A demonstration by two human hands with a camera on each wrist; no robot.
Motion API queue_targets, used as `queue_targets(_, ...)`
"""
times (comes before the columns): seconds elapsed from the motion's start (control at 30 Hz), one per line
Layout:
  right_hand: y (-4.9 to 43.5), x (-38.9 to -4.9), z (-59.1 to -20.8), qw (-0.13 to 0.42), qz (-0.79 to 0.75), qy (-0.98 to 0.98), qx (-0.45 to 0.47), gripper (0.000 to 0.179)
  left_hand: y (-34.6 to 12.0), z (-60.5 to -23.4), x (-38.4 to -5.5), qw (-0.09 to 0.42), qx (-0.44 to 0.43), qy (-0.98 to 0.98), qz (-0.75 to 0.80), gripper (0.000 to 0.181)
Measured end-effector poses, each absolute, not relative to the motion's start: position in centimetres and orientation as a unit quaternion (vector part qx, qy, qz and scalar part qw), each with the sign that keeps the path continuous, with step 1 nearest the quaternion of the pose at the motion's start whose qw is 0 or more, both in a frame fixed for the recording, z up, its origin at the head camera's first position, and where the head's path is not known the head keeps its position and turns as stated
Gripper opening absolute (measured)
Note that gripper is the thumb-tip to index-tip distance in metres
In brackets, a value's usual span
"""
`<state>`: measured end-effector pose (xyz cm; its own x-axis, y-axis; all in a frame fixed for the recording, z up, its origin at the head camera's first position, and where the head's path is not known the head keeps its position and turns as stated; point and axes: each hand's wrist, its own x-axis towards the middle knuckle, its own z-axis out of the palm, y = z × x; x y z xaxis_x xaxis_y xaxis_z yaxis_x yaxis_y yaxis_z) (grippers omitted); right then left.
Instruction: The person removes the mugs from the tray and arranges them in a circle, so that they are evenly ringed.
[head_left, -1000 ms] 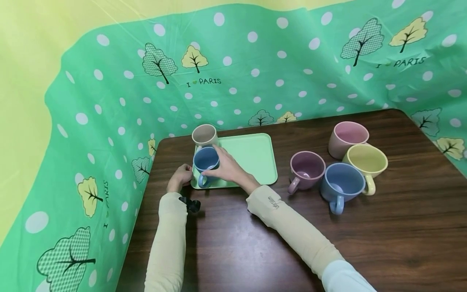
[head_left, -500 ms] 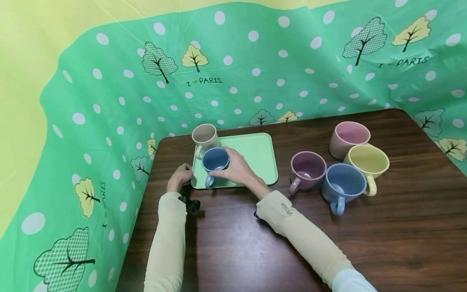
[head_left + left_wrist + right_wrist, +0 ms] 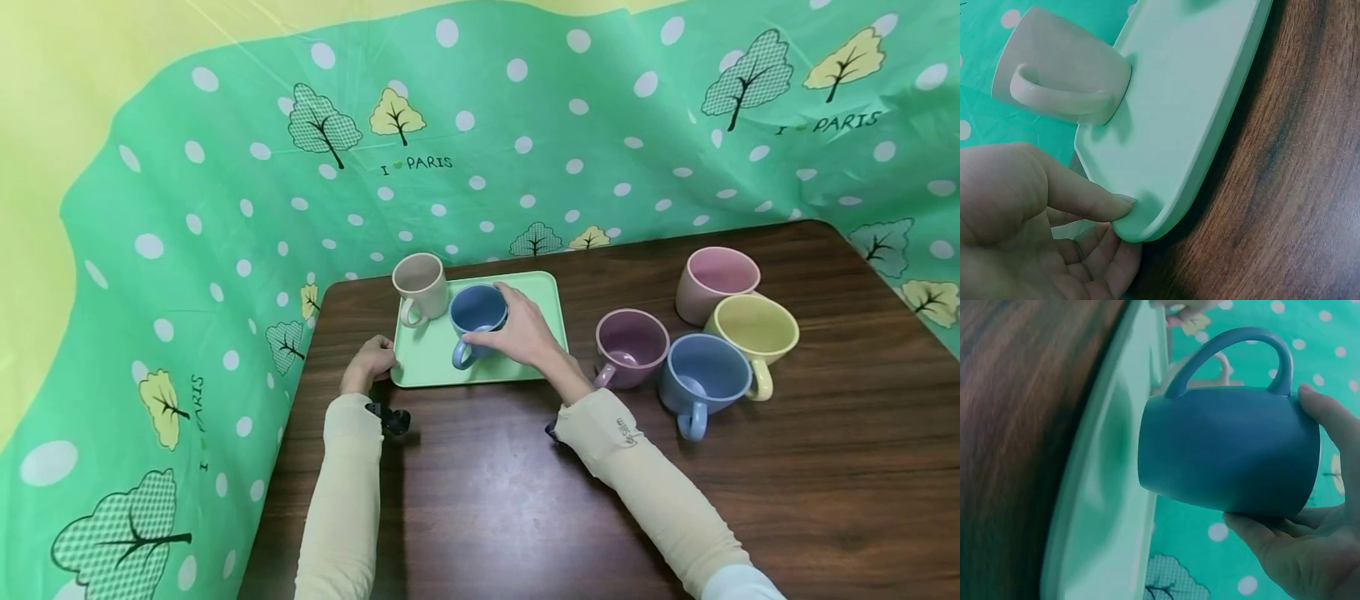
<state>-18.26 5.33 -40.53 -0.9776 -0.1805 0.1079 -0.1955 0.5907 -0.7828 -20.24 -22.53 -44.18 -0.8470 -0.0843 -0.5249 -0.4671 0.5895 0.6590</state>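
My left hand [image 3: 371, 360] pinches the near left corner of a light green tray [image 3: 420, 367]; in the left wrist view the thumb [image 3: 1100, 203] lies on top and fingers curl below the rim. My right hand [image 3: 525, 329] grips a blue mug [image 3: 478, 312] around its rim and side, thumb near the handle. The mug is upright over the middle of the tray, handle toward me; whether its base touches the tray is unclear. A beige mug [image 3: 422, 290] stands at the tray's far left, with its handle [image 3: 1060, 97] showing in the left wrist view.
To the right on the dark wooden table [image 3: 480, 517] stand a purple mug [image 3: 632, 348], another blue mug [image 3: 705, 379], a yellow mug [image 3: 753, 329] and a pink mug [image 3: 718, 283], close together. A green dotted cloth [image 3: 480, 150] hangs behind and at the left.
My right hand has carried the blue mug rightward from the tray's left side, away from the beige mug, toward the tray's middle. The left hand has stayed at the tray's corner.
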Motion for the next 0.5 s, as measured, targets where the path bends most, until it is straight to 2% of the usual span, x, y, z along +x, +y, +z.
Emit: queue_targets(0.5, 8.9, -18.2, -38.4, 0.038, 0.434, -0.899, 0.041, 0.103, -22.8, -44.2, -20.3, 0.23, -0.162, 0.862, 0.421, 0.029)
